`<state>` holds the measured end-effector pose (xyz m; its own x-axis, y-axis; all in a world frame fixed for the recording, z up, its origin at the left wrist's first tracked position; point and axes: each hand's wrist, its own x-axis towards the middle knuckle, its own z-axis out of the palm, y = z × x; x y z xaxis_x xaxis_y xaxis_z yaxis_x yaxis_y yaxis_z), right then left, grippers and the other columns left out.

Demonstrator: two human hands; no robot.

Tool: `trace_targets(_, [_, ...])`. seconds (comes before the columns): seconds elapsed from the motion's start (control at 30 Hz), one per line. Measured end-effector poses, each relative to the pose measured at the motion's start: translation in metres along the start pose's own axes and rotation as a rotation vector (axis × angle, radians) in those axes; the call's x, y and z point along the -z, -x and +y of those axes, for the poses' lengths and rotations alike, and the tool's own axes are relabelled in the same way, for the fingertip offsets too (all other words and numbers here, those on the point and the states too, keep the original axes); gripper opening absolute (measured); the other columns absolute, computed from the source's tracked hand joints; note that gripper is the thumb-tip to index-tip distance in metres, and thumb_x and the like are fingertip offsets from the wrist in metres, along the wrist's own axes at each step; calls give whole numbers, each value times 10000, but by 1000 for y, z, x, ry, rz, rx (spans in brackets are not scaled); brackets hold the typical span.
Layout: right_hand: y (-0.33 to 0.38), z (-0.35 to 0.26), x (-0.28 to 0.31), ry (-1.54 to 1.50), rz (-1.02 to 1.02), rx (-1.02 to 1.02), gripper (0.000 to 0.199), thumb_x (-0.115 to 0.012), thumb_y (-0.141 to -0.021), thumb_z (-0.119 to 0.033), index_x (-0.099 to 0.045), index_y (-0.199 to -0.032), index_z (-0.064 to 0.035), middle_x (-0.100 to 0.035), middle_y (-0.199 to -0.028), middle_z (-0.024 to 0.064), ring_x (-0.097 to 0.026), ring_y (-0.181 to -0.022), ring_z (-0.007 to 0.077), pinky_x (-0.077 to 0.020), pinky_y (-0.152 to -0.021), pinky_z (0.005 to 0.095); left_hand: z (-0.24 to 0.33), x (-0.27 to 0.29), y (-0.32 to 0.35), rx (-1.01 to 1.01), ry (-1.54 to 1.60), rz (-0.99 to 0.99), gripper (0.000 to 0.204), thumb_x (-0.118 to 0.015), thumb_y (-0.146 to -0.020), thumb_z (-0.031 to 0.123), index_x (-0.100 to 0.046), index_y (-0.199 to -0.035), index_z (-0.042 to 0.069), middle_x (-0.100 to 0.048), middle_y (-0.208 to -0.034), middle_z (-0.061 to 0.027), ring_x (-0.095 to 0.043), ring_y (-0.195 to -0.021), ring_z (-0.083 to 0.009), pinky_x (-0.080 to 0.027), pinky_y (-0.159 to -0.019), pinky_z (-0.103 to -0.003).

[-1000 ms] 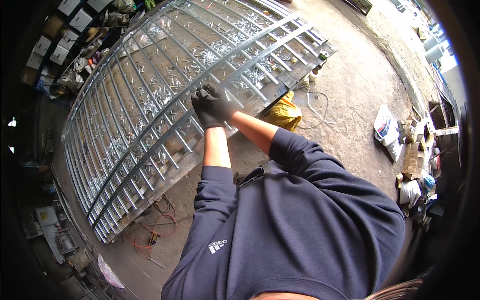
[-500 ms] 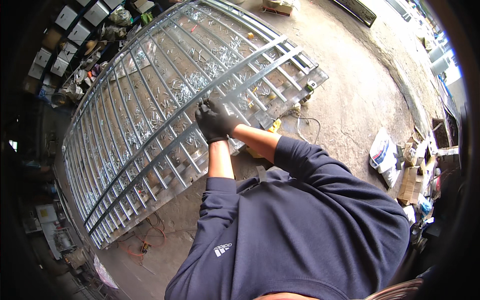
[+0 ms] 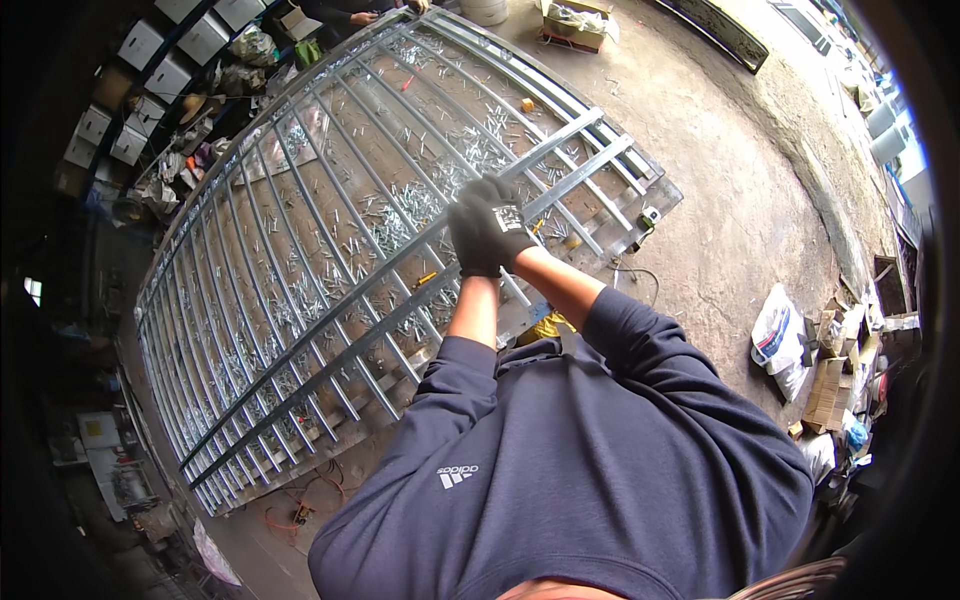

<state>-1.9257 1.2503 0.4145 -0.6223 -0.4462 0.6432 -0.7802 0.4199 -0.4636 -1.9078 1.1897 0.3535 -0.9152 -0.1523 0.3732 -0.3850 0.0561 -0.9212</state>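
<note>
Where the concrete floor [image 3: 740, 200] gives open room, a long galvanised steel fence panel [image 3: 330, 270] lies flat and nearly horizontal, raised off the ground so that its many thin vertical bars and two long cross rails can be reached from above. Its size explains the placing: it spans from the storage shelves of grey boxes [image 3: 150, 70] at the left to the bare floor at the right. Loose shiny metal offcuts or fasteners [image 3: 400, 215] lie scattered under the bars, most thickly beneath the middle; their exact kind cannot be told.

At the near long edge stands the person in a dark blue sweatshirt [image 3: 580, 470], both forearms reaching forward and meeting over one cross rail [image 3: 575, 175]. The left hand [image 3: 470, 235] and the right hand [image 3: 500, 225], each in a black work glove, are pressed close together, fingers curled down over the rail, apparently clasping it; whether each hand closes fully around the rail cannot be told, since one glove hides part of the other.

Smaller items sit aside: a white sack [image 3: 780, 335] and cardboard cartons [image 3: 830, 385] at the right, a yellow object [image 3: 545, 328] beneath the panel's edge, and orange cable [image 3: 300, 500] on the floor.
</note>
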Motion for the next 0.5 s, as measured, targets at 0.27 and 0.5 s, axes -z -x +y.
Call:
trace_targets(0.27, [-33,63,-48,-398,-63,-243,401,-661,-854,-173,-647,-1247,-97,-690,-1139,105,-633,-1098,258,-511,-947,405,66,-30,-31,-475,-1701,241,391,-498,-1026,405,-623,-1202,79,-632,-1261,-134,-581,-1194,-282,-460,-1050,-437])
trace_targets(0.5, [-64,136,-47,-1362,-354,-632,413,-566,-1004,-140,-547,-1408,-53,-614,-1312,95,-577,-1200,159,-495,-943,289,131,-17,-68,-832,-1667,168,279,-481,-1038,330,-632,-1123,111,-640,-996,-34,-621,-999,-210,-520,-878,-381])
